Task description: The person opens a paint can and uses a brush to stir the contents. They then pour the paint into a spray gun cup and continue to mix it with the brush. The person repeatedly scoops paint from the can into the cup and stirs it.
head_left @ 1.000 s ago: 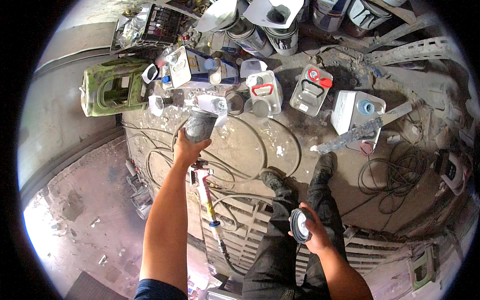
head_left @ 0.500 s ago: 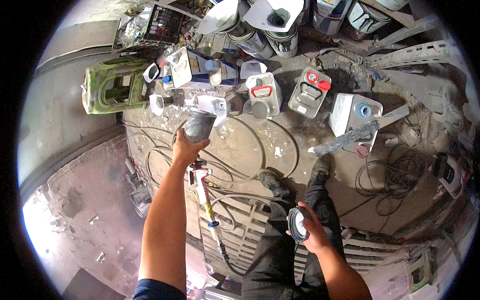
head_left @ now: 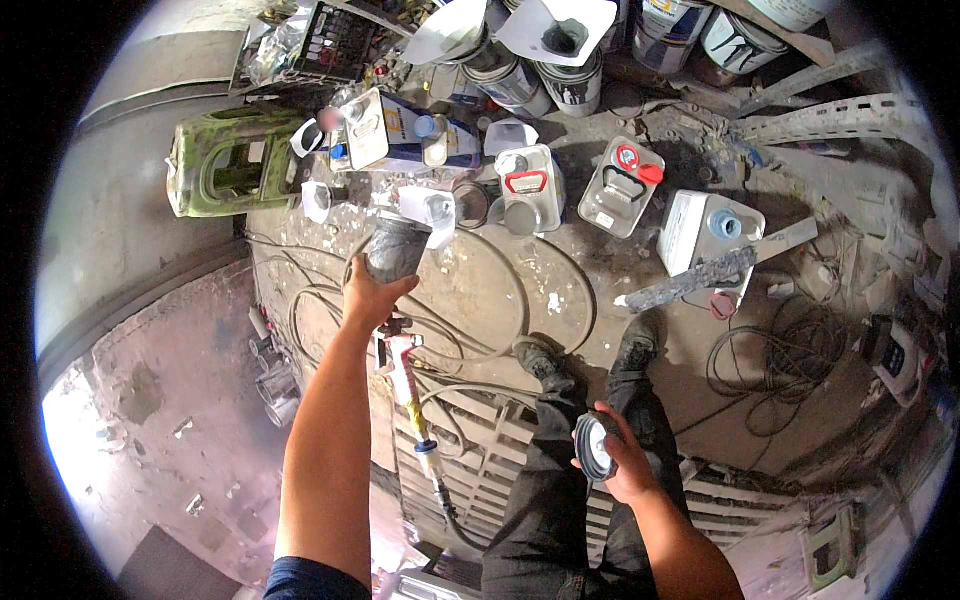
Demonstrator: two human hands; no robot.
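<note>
My left hand is wrapped round a dark grey, paint-stained cup. Just below that hand extends a spray gun with a pale, red-marked handle; its fitting and air hose run toward my legs. My fingers hide where cup and gun meet. A round dark lid with a whitish inner face is gripped in my right hand, in front of my lower leg and turned to the left. A clear plastic cup shows right behind the grey cup.
Metal cans and a white canister line the far side. A paint-crusted stick lies against the canister. Hoses loop over the floor, and a coiled cable lies at right. A slatted grate lies beneath my legs.
Both hands keep their hold on the grey cup and the lid. The view has shifted very slightly; nothing else visibly differs.
</note>
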